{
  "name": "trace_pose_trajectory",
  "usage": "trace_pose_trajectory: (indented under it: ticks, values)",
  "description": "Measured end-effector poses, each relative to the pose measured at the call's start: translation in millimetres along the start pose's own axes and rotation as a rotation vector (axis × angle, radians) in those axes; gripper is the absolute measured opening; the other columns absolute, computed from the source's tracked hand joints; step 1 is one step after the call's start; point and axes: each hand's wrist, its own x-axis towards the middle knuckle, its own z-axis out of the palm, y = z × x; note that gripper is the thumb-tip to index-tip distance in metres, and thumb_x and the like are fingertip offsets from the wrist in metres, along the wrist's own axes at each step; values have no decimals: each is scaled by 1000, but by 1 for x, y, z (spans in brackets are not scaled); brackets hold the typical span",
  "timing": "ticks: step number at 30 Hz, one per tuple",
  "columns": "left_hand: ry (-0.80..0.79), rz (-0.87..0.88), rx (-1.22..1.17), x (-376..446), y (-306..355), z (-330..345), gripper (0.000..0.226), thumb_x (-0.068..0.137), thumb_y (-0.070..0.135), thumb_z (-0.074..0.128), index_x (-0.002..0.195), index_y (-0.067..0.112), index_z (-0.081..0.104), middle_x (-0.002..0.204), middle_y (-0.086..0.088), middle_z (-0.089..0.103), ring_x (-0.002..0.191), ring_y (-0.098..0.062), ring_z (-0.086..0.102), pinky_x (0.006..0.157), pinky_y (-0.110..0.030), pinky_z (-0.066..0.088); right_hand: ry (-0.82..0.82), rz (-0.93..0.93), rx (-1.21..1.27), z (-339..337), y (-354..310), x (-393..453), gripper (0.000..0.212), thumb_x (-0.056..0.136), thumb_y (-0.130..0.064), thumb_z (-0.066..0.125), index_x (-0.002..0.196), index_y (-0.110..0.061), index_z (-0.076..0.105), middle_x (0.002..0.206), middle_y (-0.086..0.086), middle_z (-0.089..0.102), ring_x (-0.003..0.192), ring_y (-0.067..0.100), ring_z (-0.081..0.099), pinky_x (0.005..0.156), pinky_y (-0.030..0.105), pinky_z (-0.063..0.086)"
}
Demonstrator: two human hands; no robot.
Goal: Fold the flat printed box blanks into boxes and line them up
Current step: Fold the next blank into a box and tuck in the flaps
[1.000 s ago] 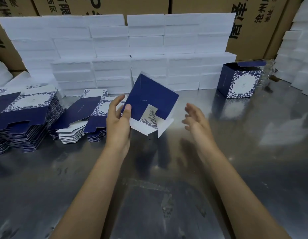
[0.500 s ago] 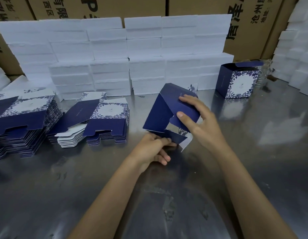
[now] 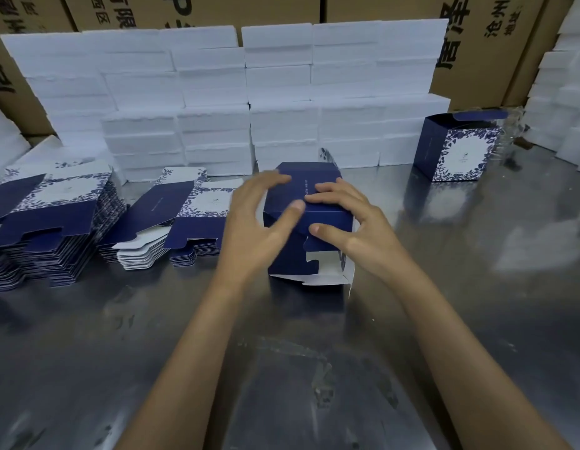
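Note:
A dark blue box blank (image 3: pixel 318 219), opened into a box shape, lies on its side on the steel table (image 3: pixel 477 303), its open end with white flaps facing me. My left hand (image 3: pixel 259 222) rests over its left top edge with fingers spread and the thumb on the top panel. My right hand (image 3: pixel 350 222) presses the top panel with straight fingers, the thumb on the near flap. Stacks of flat printed blanks (image 3: pixel 191 219) sit at the left, with a taller stack (image 3: pixel 51 219) beside them. One finished box (image 3: pixel 460 147) stands upright at the back right, lid flap open.
A wall of white foam blocks (image 3: pixel 249 102) runs along the back of the table, with more foam blocks (image 3: pixel 568 108) at the right. Brown cartons (image 3: pixel 493 37) stand behind them. Steel surface lies between me and the box.
The blank went from flat in my left hand to an opened box shape lying on the table. Both hands have come onto its top.

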Motion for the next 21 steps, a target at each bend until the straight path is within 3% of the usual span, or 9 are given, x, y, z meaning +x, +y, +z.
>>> trace_pose_trajectory:
  ticks: [3, 10, 16, 18, 21]
  values:
    - [-160, 6, -31, 0, -3, -1, 30, 88, 9, 75, 117, 18, 71, 133, 7, 63, 139, -4, 41, 117, -25, 30, 83, -16, 85, 3, 0, -1, 32, 85, -4, 78, 110, -23, 73, 133, -8, 63, 145, 3, 35, 115, 13, 28]
    - [-64, -15, -84, 1, -7, 7, 24, 86, 5, 76, 105, 19, 75, 124, 5, 67, 137, -10, 45, 115, -24, 32, 196, -22, 159, 13, 0, -1, 26, 86, -4, 77, 98, -27, 74, 121, -7, 69, 142, 6, 42, 117, 24, 33]
    - [-134, -66, -219, 6, -10, 0, 30, 84, 5, 77, 98, 32, 73, 121, 11, 67, 139, -5, 43, 115, -21, 30, 122, -20, 161, 6, 1, -2, 28, 89, -3, 75, 106, -26, 74, 136, -8, 63, 145, 2, 38, 118, 22, 31]
    - [-134, -60, -203, 7, -11, 0, 31, 85, 5, 76, 101, 31, 73, 121, 10, 68, 139, -6, 42, 116, -23, 30, 137, -25, 161, 5, 2, -2, 29, 89, -1, 73, 106, -25, 74, 133, -9, 64, 145, 4, 38, 120, 24, 30]
    - [-248, -49, -183, 11, -15, -8, 33, 89, 5, 72, 106, 33, 72, 125, 13, 66, 141, -3, 39, 114, -14, 29, 147, -29, 172, 5, 2, -2, 32, 89, -1, 73, 105, -28, 73, 130, -10, 65, 145, 4, 38, 121, 28, 31]
